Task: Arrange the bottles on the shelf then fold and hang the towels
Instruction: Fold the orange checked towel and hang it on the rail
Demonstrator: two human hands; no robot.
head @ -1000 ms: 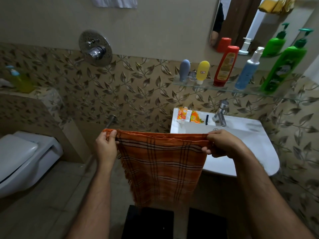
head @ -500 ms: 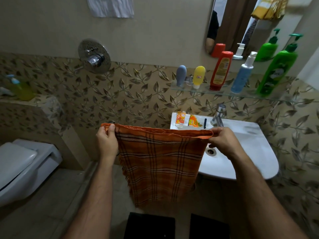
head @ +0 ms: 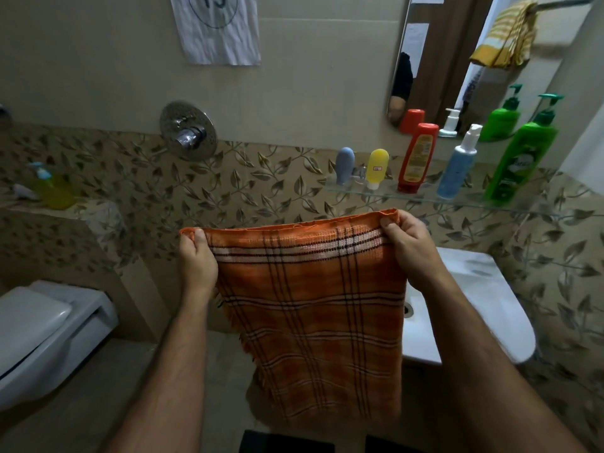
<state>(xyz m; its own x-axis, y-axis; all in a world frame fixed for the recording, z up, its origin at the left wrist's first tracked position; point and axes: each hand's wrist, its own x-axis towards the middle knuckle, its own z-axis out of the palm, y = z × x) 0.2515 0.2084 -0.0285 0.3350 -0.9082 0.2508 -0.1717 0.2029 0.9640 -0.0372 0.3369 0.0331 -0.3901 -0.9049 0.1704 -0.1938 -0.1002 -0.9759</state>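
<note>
An orange plaid towel [head: 313, 315] hangs folded in front of me, held by its top edge. My left hand [head: 196, 263] pinches its left corner and my right hand [head: 408, 250] grips its right corner. On the glass shelf [head: 464, 201] stand a grey-blue tube [head: 344, 165], a yellow tube [head: 376, 168], a red bottle [head: 418, 157], a blue pump bottle [head: 457, 165] and a green pump bottle [head: 523, 158]. A yellow striped towel [head: 506, 37] hangs on a rail at the top right.
A white sink [head: 474, 305] sits below the shelf, partly behind the towel. The mirror [head: 434, 60] is above the shelf. A toilet [head: 45, 331] stands at the left, a chrome wall valve [head: 188, 130] above it, and a yellow spray bottle [head: 52, 188] on a ledge.
Both hands have raised the towel higher, toward the shelf, and the view has tilted up. The towel now covers the items at the back of the sink.
</note>
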